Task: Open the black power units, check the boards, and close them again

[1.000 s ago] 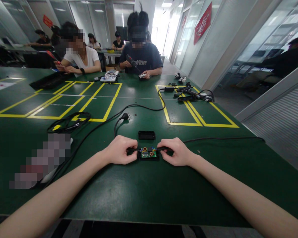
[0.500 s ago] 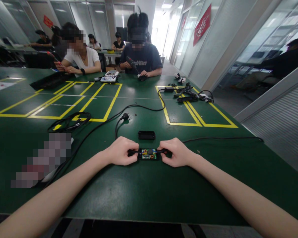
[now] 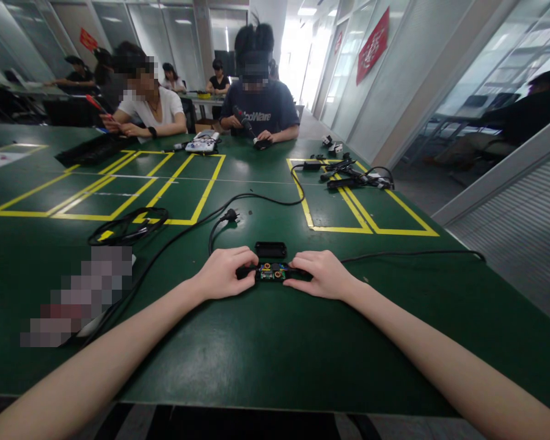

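In the head view, a small open black power adapter (image 3: 274, 272) rests on the green table in front of me, its circuit board and two copper-coloured ring coils showing. A black cable runs out of each end. My left hand (image 3: 228, 274) grips the adapter's left end, thumb and fingers on either side of the cable. At the right end, the thumb and fingers of my right hand (image 3: 324, 275) straddle the other cable and touch the case; that contact is partly hidden. Just behind lies a black case cover (image 3: 271, 249), hollow side up.
A black plug (image 3: 231, 216) lies behind my left hand, and a coiled cable (image 3: 128, 226) farther left. A blurred-out object (image 3: 87, 293) is beside my left forearm. Black adapters and cables (image 3: 348, 174) are heaped at back right. Across the table, a person (image 3: 259, 104) holds a screwdriver-like tool.
Both hands and the adapter have shifted slightly away from me. The fingers have gone from pinching the cables to spreading around the adapter's ends. The plug's cable has moved a little.
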{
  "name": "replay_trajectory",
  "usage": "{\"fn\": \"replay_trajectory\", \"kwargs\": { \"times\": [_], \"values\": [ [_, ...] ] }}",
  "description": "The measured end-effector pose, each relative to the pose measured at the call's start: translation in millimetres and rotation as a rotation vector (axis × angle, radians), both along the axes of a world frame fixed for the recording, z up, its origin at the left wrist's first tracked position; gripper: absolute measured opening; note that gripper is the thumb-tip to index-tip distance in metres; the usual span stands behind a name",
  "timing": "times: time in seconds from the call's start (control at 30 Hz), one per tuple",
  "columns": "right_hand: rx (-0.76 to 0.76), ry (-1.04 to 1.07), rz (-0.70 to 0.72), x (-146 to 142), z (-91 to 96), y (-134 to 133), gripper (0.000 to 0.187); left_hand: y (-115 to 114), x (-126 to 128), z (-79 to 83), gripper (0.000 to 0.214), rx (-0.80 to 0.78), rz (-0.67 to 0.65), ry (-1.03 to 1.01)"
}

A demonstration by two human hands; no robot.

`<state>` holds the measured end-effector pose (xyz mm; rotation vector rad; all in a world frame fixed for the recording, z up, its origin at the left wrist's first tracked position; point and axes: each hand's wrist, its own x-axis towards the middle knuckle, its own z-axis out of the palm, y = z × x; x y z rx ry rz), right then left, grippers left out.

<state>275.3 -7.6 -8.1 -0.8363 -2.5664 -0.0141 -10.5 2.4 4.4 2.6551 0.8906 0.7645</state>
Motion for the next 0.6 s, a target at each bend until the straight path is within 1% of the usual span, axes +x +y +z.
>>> {"fn": "replay_trajectory", "kwargs": {
  "times": [0.1,0.23,0.33,0.47,0.6],
  "values": [
    [0.044,-0.024,-0.005,0.0,1.0,0.8,0.028,0.1,-0.1,-0.1,0.012,-0.029,-0.028,0.004],
    [0.044,0.002,-0.047,0.1,0.8,1.6,0.026,1.0,0.5,-1.6,0.014,-0.034,0.019,0.022],
    [0.041,0.02,-0.052,0.0,0.4,2.1,0.027,2.3,0.7,-2.8,0.016,-0.021,0.04,0.023],
    [0.063,-0.034,-0.056,-0.5,2.6,2.2,0.033,3.6,0.4,-3.4,0.015,-0.019,0.039,0.024],
    [0.108,-0.081,-0.027,-1.5,6.2,2.5,0.036,3.7,0.1,-2.2,0.014,-0.002,0.023,0.033]
  ]
}}
